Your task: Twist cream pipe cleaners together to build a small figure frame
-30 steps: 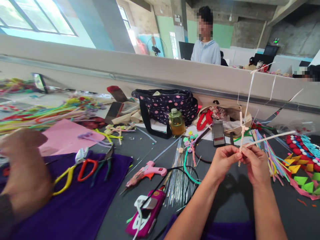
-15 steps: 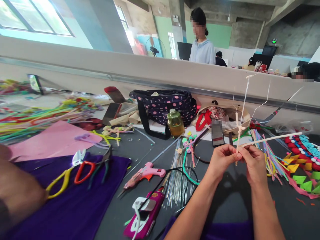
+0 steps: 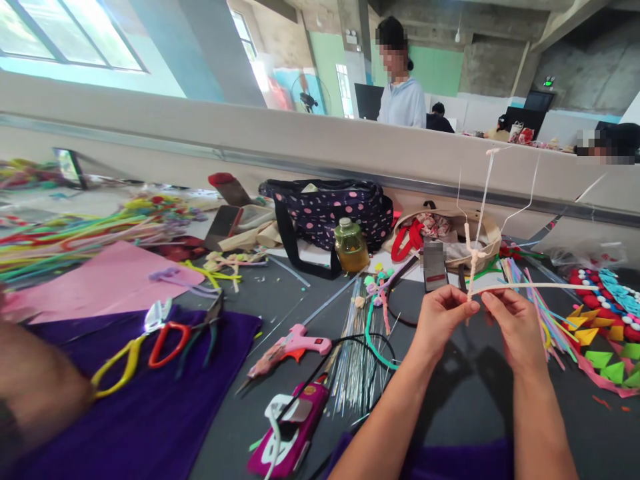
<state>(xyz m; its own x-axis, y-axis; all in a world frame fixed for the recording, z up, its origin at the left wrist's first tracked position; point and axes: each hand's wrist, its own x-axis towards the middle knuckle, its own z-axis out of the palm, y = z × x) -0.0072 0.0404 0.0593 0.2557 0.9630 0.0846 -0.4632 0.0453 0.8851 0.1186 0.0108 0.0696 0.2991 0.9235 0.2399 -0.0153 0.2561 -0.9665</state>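
My left hand (image 3: 444, 319) pinches the lower stem of a thin branching wire frame (image 3: 473, 267), which stands upright above the table. Pale cream fuzzy wrapping covers its lower stem and a few joints, while bare wires fork upward. My right hand (image 3: 510, 323) is closed, thumb to fingers, on a cream pipe cleaner (image 3: 545, 285) just right of the stem. One end of this pipe cleaner meets the stem at the left fingertips; its long free end reaches out to the right.
Left of my arms lie a pink glue gun (image 3: 295, 347), a magenta power strip (image 3: 295, 433) and a bundle of thin wires (image 3: 355, 353). Scissors (image 3: 120, 367) and pliers (image 3: 207, 330) rest on purple cloth (image 3: 200, 407). A jar (image 3: 351, 247) stands behind. Another person's arm (image 3: 40, 380) is at far left.
My right hand has moved slightly right, away from my left. The pipe cleaner's free end has swung down to nearly level. The wire frame and my left hand have shifted a little left.
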